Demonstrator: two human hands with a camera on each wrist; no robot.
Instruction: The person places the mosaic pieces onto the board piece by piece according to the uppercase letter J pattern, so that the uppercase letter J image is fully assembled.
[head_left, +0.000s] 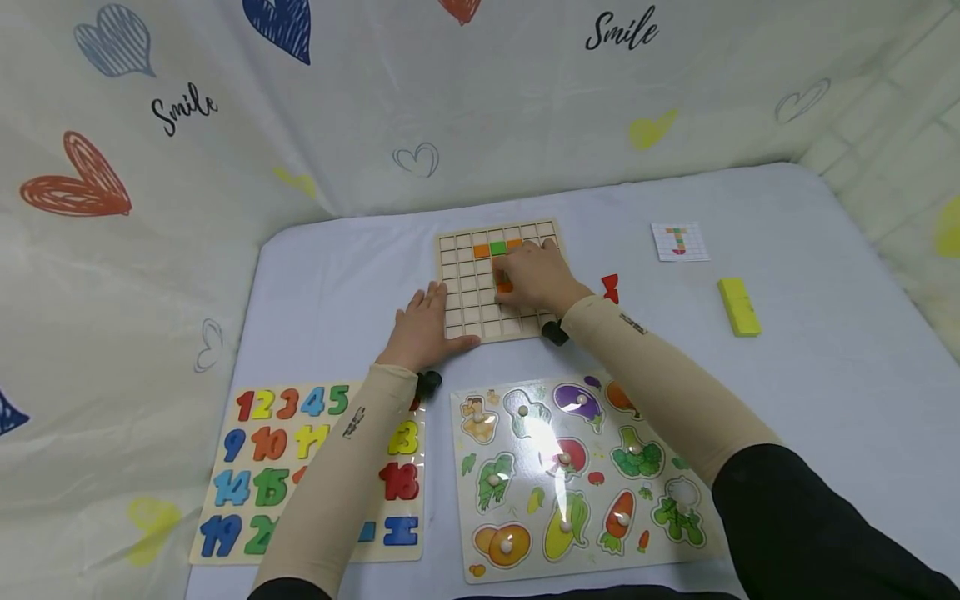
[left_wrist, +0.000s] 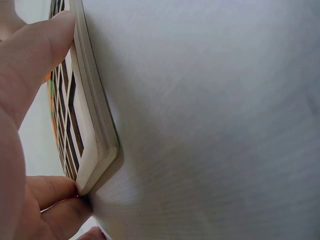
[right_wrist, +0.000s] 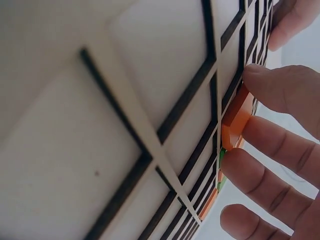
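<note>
As I steady the wooden grid board (head_left: 470,285) with my left hand (head_left: 422,333), thumb and fingers spread, my right hand (head_left: 540,279) pinches an orange block (right_wrist: 235,120) on it. Against the pattern card (head_left: 680,242), the top row (head_left: 498,247) looks laid; red pieces (head_left: 611,282) lie unplaced on white cloth (head_left: 810,275) before a heart-printed backdrop (head_left: 510,92).

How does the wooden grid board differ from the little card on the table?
The grid board is much larger than the card. The board is pale wood with raised dividing strips, while the card is white with a printed picture. The left hand touches the board's edge, whereas no hand touches the card. Both show a grid with orange and green in it.
</note>
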